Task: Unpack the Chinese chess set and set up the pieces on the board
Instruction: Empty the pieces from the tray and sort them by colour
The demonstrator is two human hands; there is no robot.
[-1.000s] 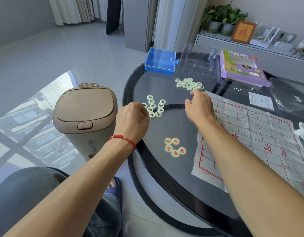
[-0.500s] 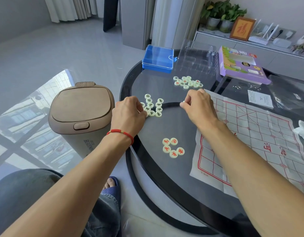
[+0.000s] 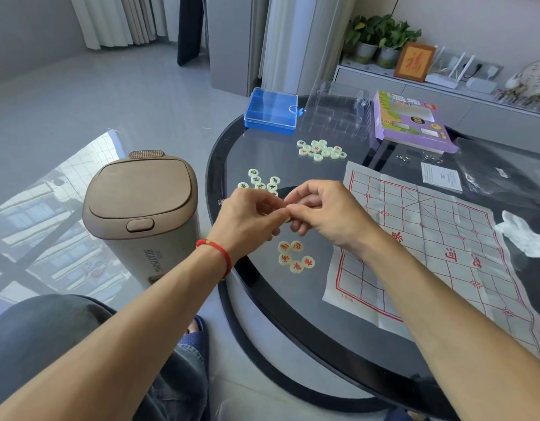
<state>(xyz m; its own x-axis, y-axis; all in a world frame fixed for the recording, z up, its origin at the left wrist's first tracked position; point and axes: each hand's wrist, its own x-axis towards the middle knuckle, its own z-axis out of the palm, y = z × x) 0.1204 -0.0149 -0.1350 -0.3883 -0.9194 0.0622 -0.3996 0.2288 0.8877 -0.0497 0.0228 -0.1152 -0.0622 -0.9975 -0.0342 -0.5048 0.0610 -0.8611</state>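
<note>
1. Sunlit grey floor is surrounding a dark glass desk, and a brown lidded bin is standing at its nine o'clock edge.
2. Both hands are now meeting above the desk centre, where half a second ago they were apart: the left hand was at the green-lettered pieces and the right hand was beside the board's corner.
3. Fingertips of both hands are pinching together around something small; it is probably a piece passing between them, though it is almost hidden, so its facing cannot be told.
4. That suggests sorting is going on, not placing: the paper board is carrying no pieces.
5. The board is lying flat at three o'clock, its long axis running from seven o'clock toward one o'clock.
6. Five red-lettered pieces are sitting face-up just below the hands; a mixed cluster is lying at twelve o'clock, near the blue box.
</note>
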